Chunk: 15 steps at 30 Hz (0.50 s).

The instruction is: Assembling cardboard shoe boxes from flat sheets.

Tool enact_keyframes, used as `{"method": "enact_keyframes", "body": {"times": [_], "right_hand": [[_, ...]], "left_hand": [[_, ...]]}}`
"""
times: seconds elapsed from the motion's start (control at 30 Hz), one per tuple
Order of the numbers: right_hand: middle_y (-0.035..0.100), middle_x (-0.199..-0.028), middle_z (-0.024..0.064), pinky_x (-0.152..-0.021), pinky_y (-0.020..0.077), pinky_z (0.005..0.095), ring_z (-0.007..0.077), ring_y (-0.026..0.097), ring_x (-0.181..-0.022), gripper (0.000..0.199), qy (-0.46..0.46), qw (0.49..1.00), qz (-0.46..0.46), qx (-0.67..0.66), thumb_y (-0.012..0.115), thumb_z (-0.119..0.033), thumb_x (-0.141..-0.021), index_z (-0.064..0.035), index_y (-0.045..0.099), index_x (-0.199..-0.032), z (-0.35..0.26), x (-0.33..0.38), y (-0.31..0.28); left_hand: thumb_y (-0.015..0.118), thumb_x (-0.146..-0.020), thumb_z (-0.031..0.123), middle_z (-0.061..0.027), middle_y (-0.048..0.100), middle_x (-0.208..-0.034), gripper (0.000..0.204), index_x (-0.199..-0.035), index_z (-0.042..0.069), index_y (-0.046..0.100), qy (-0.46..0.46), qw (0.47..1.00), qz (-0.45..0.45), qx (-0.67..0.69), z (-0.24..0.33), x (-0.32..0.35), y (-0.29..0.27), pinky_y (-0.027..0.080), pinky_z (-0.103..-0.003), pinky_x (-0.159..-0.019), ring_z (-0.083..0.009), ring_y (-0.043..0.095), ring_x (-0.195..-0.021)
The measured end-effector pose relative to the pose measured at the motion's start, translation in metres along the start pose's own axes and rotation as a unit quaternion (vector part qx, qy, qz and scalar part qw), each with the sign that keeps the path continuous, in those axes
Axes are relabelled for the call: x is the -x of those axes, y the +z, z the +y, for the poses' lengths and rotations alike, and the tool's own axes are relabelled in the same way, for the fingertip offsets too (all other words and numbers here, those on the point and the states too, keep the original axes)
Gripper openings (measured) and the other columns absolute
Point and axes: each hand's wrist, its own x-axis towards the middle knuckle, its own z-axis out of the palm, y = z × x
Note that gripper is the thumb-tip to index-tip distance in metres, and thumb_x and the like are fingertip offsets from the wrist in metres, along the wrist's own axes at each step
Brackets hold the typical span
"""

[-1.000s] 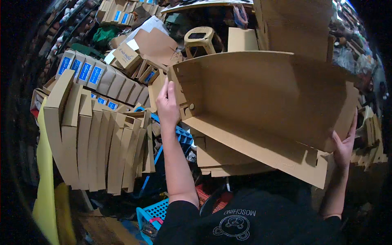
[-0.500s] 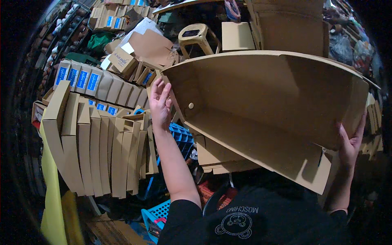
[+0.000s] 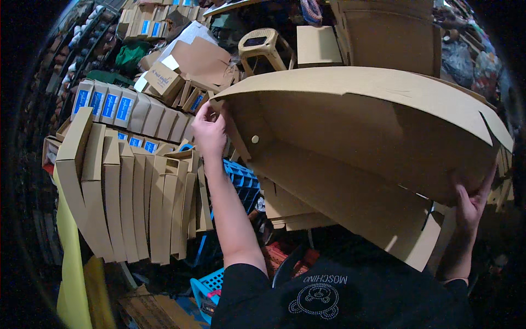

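A large, long brown cardboard box [image 3: 323,142], partly folded with its hollow side towards me, fills the middle and right. Its left end has a small round hole, and a long flap [image 3: 350,81] leans in along the top edge. At the upper left corner my left hand [image 3: 210,130] is closed on the cardboard, fingers curled at the edge. On the lower right side my right hand [image 3: 472,200] grips the box, with the thumb inside the shaded panel; its other fingers are partly hidden. A loose flap [image 3: 419,247] juts out at the lower right.
To the left stands a row of folded cardboard boxes [image 3: 114,203], with blue-labelled boxes [image 3: 112,104] behind. A blue plastic crate [image 3: 241,181] sits below the box. Farther back are a beige stool [image 3: 262,46] and a tall cardboard box [image 3: 389,44]. Yellow sheeting [image 3: 68,263] hangs lower left.
The box has tipped, so its top flap now shows broadly and leans inward. My left hand has shifted slightly left, its fingers now curled round the corner.
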Motion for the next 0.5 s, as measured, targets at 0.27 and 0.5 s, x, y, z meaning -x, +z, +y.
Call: {"method": "enact_keyframes", "body": {"times": [0.27,0.5], "right_hand": [[0.03,-0.159,0.0146,-0.113,0.0378,0.0435,0.0291,0.038,-0.14,0.105,-0.003,1.0,-0.01,-0.001,0.068,0.009,-0.076,-0.0134,0.011,-0.162,0.0,0.003,-0.004],[0.034,-0.155,0.0182,-0.113,0.0351,0.0403,0.0271,0.04,-0.138,0.095,-0.01,1.0,-0.013,0.002,0.065,0.002,-0.085,-0.0081,0.009,-0.161,-0.001,0.004,-0.003]], "left_hand": [[0.072,-0.091,0.006,-0.0037,0.072,-0.096,0.023,-0.111,-0.005,0.068,-0.008,0.992,-0.002,-0.126,0.001,-0.002,-0.005,0.05,-0.021,-0.072,-0.0061,0.063,-0.081],[0.068,-0.093,0.004,-0.0034,0.07,-0.095,0.02,-0.111,-0.005,0.067,-0.005,0.999,-0.015,-0.048,-0.005,-0.002,-0.007,0.049,-0.021,-0.071,-0.0062,0.062,-0.081]]}}
